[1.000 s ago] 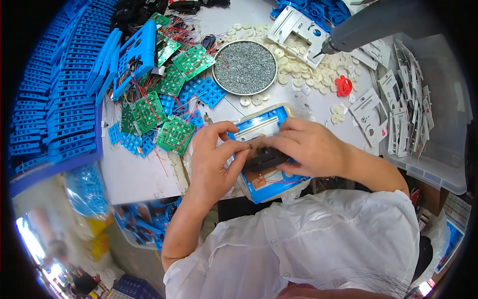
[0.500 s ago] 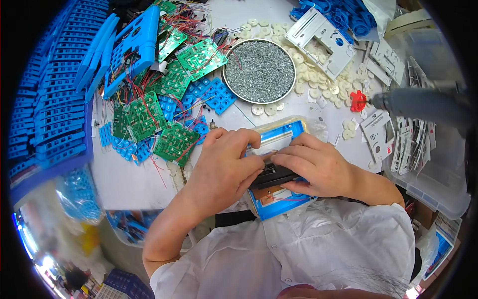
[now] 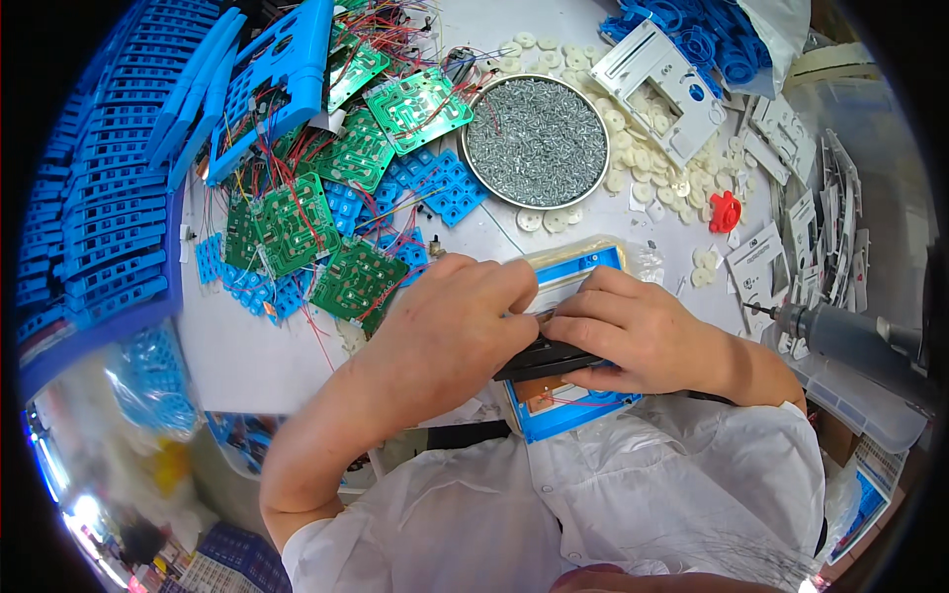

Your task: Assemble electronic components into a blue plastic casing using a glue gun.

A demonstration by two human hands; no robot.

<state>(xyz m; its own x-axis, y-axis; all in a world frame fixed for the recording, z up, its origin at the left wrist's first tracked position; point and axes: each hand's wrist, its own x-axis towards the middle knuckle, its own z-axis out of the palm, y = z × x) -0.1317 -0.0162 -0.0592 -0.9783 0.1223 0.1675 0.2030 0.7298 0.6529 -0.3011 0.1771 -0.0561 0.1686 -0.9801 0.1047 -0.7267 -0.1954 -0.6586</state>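
Note:
A blue plastic housing (image 3: pixel 563 423) with a pale inner panel lies before me at the table's near edge. Inside it, a brown board (image 3: pixel 542 392) and a thin red wire show. Across its middle is a black plastic part (image 3: pixel 546 360), partly covered by my fingers. My right hand (image 3: pixel 647 331) grips this part from the right, thumb below and fingers on top. From the left, my left hand (image 3: pixel 445 321) presses its curled fingers together at the part's upper edge. Whatever small thing may sit between those fingertips is hidden.
A round tray (image 3: pixel 465 158) of small screws stands beyond the housing. Green circuit boards (image 3: pixel 295 225) with wires lie left, near stacked blue casings (image 3: pixel 109 198). White discs (image 3: pixel 633 148), a red piece (image 3: pixel 725 211) and pale panels (image 3: pixel 761 267) lie right. An electric screwdriver (image 3: pixel 850 341) juts in there.
The electric screwdriver has swung nearer to me, away from the red piece. My left hand has turned further over the black part, while the right keeps its grip. The view has shifted slightly.

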